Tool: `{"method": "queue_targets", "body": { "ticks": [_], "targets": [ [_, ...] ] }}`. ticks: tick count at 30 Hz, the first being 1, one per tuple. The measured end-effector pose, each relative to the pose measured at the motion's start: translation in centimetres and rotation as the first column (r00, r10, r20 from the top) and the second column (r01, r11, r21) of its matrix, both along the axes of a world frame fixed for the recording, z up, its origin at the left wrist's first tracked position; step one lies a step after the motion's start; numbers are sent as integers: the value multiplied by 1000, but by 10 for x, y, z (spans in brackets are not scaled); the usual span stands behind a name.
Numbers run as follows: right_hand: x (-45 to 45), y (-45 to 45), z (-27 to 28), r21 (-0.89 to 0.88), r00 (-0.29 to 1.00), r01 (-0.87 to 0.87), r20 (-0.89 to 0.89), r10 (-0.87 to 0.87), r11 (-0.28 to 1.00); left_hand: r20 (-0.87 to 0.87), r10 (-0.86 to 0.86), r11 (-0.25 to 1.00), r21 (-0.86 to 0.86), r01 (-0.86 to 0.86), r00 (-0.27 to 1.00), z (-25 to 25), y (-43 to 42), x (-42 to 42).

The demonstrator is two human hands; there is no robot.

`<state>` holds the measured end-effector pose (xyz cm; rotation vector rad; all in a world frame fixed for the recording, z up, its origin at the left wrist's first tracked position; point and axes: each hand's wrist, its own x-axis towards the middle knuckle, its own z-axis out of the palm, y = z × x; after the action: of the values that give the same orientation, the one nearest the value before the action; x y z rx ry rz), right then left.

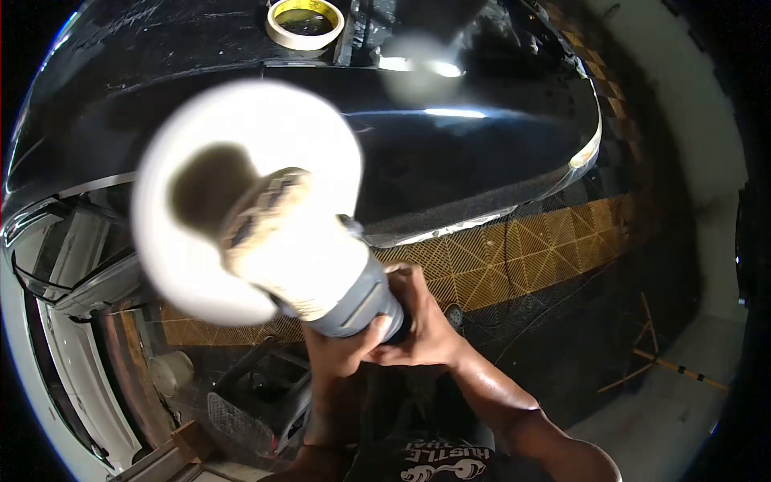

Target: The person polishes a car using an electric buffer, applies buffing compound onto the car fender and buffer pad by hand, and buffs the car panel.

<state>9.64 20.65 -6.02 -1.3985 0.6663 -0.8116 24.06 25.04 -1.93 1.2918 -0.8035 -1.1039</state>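
A polisher-like power tool [353, 301] with a grey and black body is held up close to the camera. Its large round white pad [321, 136] is smeared by motion and faces left. My left hand [345, 349] wraps round the underside of the tool's body, thumb on its side. On the right side, my right hand [422, 321] grips the same body near its rear end. Beyond the tool lies a glossy black car panel [466, 153], apart from the pad as far as I can tell. A roll of masking tape [277, 32] rests on the car at the top.
Yellow and black floor tiles [522, 249] run below the car's edge. A yellow stand [654, 359] is on the floor at the right. At the lower left are a white bucket [171, 373], a dark chair-like object [241, 414] and a white car [84, 386].
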Motion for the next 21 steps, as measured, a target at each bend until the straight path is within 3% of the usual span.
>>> {"method": "queue_targets", "body": {
  "ticks": [2, 3, 4, 6, 7, 8, 9, 11, 12, 14, 18, 21],
  "targets": [
    [-11, 13, -1, 129, 978, -18, 210, -10, 991, -23, -21, 1000, -19, 20, 1000, 8, -3, 1],
    [-24, 23, -10, 50, 998, -65, 29, 63, 997, -43, -43, 997, -68, 40, 998, 6, -5, 2],
    [-33, 33, -11, 215, 994, -111, 11, 111, 970, -41, -41, 997, -68, 38, 998, 1, -3, 0],
    [-45, 63, -48, 256, 994, -81, -51, 97, 963, -123, 43, 998, 39, -39, 991, -9, 2, -11],
    [-52, 70, -53, 328, 991, -32, -110, 72, 944, -65, -35, 999, -14, 34, 997, -11, -2, -23],
    [-57, 76, -55, 396, 984, 22, -170, 50, 918, -88, 21, 996, 86, -14, 996, -6, -2, -42],
    [-58, 80, -47, 438, 978, 145, -199, -61, 887, -145, -28, 996, 78, 39, 989, -7, -8, -51],
    [-60, 101, -58, 660, 926, 325, -76, -370, 678, -166, -162, 983, 57, 174, 973, -24, -18, -63],
    [-65, 109, -62, 568, 880, 460, -191, -435, 683, -131, -245, 965, 61, 254, 961, -40, -19, -67],
    [-80, 114, -68, 616, 948, 311, -150, -279, 724, -183, -379, 906, 127, 404, 907, -41, -25, -78],
    [-80, 139, -98, 641, 921, 358, -123, -369, 679, 4, -445, 888, 133, 441, 895, -54, -28, -90],
    [-65, 146, -102, 627, 930, 342, -122, -346, 700, -3, -379, 923, 67, 379, 925, -61, -22, -86]
  ]
}}
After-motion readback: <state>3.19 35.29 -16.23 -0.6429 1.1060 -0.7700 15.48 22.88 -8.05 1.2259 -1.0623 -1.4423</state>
